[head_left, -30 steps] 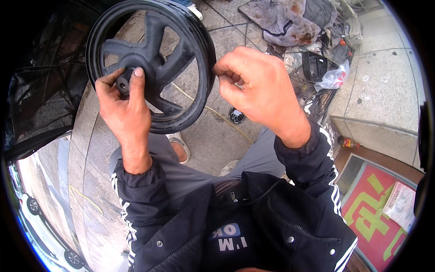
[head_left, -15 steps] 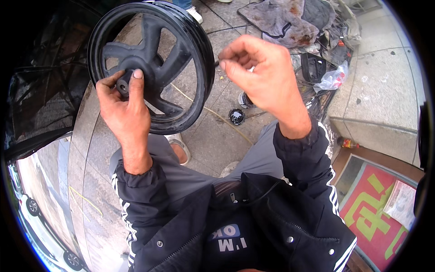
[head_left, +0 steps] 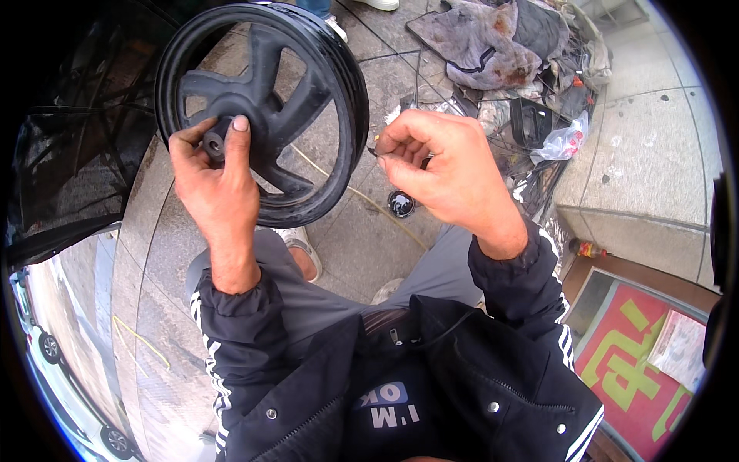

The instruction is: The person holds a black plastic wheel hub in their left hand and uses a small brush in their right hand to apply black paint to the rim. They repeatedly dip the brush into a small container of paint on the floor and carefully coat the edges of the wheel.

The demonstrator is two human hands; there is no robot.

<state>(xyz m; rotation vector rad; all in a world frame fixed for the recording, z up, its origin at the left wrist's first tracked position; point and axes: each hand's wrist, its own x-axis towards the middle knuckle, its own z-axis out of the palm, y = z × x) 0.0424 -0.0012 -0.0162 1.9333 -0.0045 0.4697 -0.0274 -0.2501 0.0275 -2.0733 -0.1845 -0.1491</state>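
- The black wheel stands at eleven o'clock, broad curved spokes dull, rim glossier; fingers cover part of its hub.
- Left hand: thumb and fingers pinch the round collar at the hub, some fingertips hidden.
- Right hand, just beside the rim's three o'clock: thumb and forefinger pinch a dark sliver, too small to identify.
- At one o'clock, crumpled, stained grey cloth partly hides tangled clutter.
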